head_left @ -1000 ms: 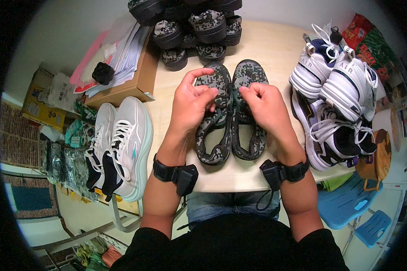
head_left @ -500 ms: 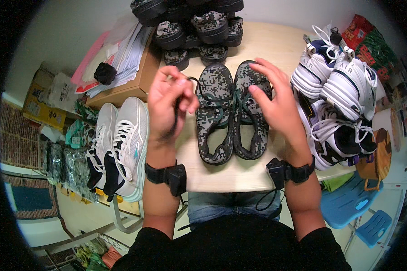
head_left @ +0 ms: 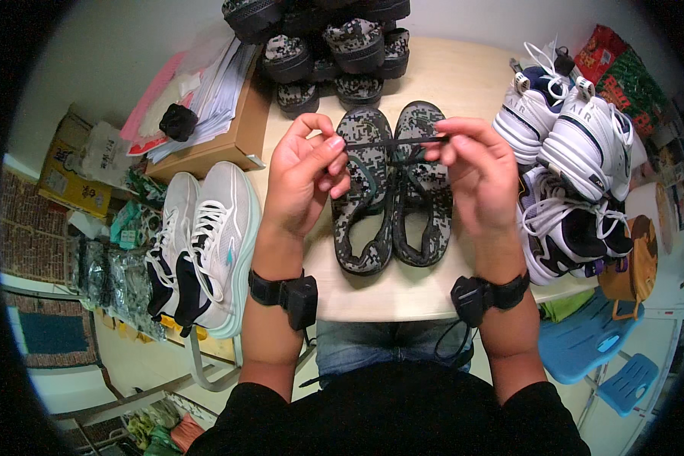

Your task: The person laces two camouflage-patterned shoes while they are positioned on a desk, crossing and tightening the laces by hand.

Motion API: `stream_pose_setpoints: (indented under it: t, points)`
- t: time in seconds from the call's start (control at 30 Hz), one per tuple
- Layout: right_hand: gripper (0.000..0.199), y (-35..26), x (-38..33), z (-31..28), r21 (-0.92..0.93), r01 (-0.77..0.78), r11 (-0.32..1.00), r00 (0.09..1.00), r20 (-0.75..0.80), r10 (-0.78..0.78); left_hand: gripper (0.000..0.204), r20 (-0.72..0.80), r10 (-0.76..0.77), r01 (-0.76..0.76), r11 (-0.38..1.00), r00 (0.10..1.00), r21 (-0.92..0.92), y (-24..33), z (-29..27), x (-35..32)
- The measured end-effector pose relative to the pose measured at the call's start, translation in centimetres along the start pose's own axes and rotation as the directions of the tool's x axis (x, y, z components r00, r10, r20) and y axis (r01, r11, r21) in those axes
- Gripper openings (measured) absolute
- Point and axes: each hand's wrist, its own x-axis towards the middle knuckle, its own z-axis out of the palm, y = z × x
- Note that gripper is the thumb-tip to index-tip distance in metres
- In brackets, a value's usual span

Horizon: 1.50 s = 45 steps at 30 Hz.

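Currently holding black lace (head_left: 403, 141) straight above paired camouflage shoes (head_left: 344, 218) on table (head_left: 387, 300) | pinched by left hand (head_left: 308, 169) and right hand (head_left: 481, 178), grip clamped on lace at both | flanked left by white sneakers (head_left: 230, 216), right by piled sneakers (head_left: 581, 152) | backed by stacked camouflage footwear (head_left: 353, 47)
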Motion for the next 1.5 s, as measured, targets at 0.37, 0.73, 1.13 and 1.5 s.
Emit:
stream_pose_setpoints:
  t: [0.37, 0.73, 1.13, 1.5]
  points:
    - [0.022, -3.1, 0.0, 0.7, -0.693, -0.323, 0.644, 0.851, 0.085, 0.518, 0.014, -0.112, 0.13, -0.133, 0.991, 0.985, -0.024, -0.5, -0.9, 0.3]
    - [0.019, 0.2, -0.6, 1.4, -0.762, 0.218, 0.61, 0.932, 0.349, 0.103, 0.04, 0.114, 0.064, -0.108, 0.894, 0.991, 0.435, -1.1, 2.7, -1.1]
    - [0.019, -1.0, 0.4, -1.0, -0.715, 0.034, 0.698, 0.975, -0.131, -0.181, 0.047, 0.014, 0.019, -0.02, 0.388, 1.0, 0.921, -2.9, 3.8, -0.6]
    - [0.02, 0.0, 0.1, 0.1, -0.488, -0.025, 0.872, 0.997, -0.07, -0.011, 0.025, -0.084, 0.109, 0.001, 0.603, 0.991, 0.797, -3.5, 1.9, 0.0]
